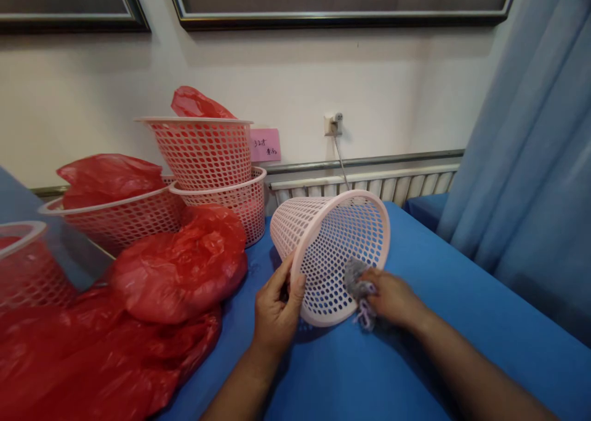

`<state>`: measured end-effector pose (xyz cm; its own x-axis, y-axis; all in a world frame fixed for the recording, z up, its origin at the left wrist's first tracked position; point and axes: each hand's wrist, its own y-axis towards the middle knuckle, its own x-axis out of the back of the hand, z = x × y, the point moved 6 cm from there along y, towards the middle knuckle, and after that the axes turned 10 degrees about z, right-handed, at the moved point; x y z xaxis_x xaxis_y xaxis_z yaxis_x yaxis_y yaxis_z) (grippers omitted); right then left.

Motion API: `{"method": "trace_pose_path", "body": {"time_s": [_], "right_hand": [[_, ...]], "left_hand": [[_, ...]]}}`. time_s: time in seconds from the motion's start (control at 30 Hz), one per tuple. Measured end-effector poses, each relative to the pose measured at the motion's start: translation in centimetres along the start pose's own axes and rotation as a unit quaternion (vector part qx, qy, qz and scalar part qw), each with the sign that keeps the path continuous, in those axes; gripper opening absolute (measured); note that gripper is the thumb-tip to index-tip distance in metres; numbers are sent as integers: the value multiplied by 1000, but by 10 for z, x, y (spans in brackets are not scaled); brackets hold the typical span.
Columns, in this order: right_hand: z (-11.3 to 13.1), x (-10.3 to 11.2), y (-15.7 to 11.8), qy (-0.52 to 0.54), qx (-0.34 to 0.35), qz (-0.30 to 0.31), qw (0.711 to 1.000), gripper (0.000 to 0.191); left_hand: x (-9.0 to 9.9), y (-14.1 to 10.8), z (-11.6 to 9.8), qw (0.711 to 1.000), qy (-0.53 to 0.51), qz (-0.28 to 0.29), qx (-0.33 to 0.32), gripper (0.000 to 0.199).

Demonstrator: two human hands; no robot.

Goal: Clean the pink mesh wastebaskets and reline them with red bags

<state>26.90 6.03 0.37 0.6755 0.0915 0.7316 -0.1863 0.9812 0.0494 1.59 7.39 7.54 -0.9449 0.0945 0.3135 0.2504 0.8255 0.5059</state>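
While your left hand (277,313) grips the pink basket (332,248) by its rim and your right hand (392,296) clutches a grey cloth (355,279) at its mouth, the basket lies sideways on the blue surface (443,285); a slackened grip could let it roll. Loose cloth strands could snag in its holes. Left of it and farther off, stacked baskets (203,153) could topple if knocked.

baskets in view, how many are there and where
5: the tipped basket in the left hand, the upper basket stacked on the lower basket, another basket to their left, and a cut-off basket at the left edge. Others may be hidden.
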Motion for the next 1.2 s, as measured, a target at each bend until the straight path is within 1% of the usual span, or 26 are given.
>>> {"method": "trace_pose_path", "body": {"time_s": [0.07, 0.13, 0.17, 0.2, 0.23, 0.3, 0.37, 0.43, 0.5, 0.53, 0.57, 0.6, 0.63, 0.67, 0.7, 0.77, 0.83, 0.87, 0.9, 0.93, 0.97, 1.0, 1.07, 1.13, 1.17, 1.2], "right_hand": [[-16, 27, -2, -105, -57, -97, 988, 37], [-18, 41, -6, -195, -87, -163, 963, 42], [-16, 41, -7, -224, -93, -173, 955, 41], [-13, 35, -6, -231, -92, -160, 955, 40], [-11, 26, -4, -219, -83, -130, 963, 38], [-6, 1, 1, -145, -45, -57, 987, 36], [-1, -19, 5, -24, 3, -22, 999, 33], [2, -30, 8, 118, 43, -17, 992, 33], [4, -36, 11, 237, 71, -5, 969, 38], [5, -38, 12, 264, 88, 2, 961, 40], [7, -37, 12, 262, 105, 8, 959, 41], [8, -34, 12, 228, 119, 8, 966, 41], [7, -30, 12, 160, 119, 2, 980, 41], [3, -23, 11, 77, 103, -10, 992, 43], [-4, -15, 11, -5, 72, -25, 997, 45], [-22, 9, 8, -123, -14, -71, 990, 47], [-37, 33, 3, -171, -84, -130, 973, 48], [-42, 41, 1, -182, -107, -155, 965, 48], [-43, 44, -1, -192, -122, -170, 959, 48], [-41, 41, -1, -195, -122, -167, 959, 46], [-37, 32, 1, -183, -101, -145, 967, 45], [-29, 19, 4, -156, -62, -108, 980, 44], [-7, -13, 7, -58, 51, -22, 997, 49], [12, -34, 7, 37, 151, 37, 987, 57], [17, -38, 6, 59, 176, 48, 981, 58], [18, -36, 5, 54, 180, 45, 981, 57]], "left_hand": [[-1, 2, 0, 1000, -6, 5, -5, 49], [-1, 3, 0, 1000, -10, 8, -6, 47], [-2, 3, 2, 1000, -17, 9, 0, 47], [-3, 3, 4, 1000, -29, 9, 9, 49], [-5, 3, 7, 999, -49, 5, 20, 51], [-14, -1, 16, 994, -97, 4, 42, 55], [-31, -8, 26, 990, -120, 32, 63, 46], [-52, -15, 37, 986, -111, 91, 82, 32], [-71, -21, 46, 979, -96, 151, 95, 26], [-76, -22, 50, 976, -93, 170, 97, 25], [-80, -22, 54, 974, -89, 184, 100, 24], [-80, -21, 57, 973, -84, 189, 101, 23], [-77, -19, 59, 975, -78, 182, 101, 23], [-72, -16, 60, 979, -72, 165, 101, 24], [-65, -13, 60, 982, -63, 144, 101, 25], [-49, -7, 59, 989, -46, 97, 99, 26], [-37, -3, 54, 993, -36, 61, 94, 29], [-34, -3, 52, 994, -36, 51, 89, 30], [-32, -2, 49, 995, -37, 43, 84, 30], [-32, -3, 46, 995, -40, 39, 78, 30], [-32, -3, 44, 996, -41, 34, 72, 30], [-31, -3, 43, 997, -42, 28, 66, 31], [-28, -3, 40, 998, -37, 5, 52, 30], [-19, -1, 38, 999, -27, -27, 39, 28], [-14, 0, 37, 998, -21, -43, 33, 27], [-9, 1, 36, 998, -16, -56, 28, 26]]}}
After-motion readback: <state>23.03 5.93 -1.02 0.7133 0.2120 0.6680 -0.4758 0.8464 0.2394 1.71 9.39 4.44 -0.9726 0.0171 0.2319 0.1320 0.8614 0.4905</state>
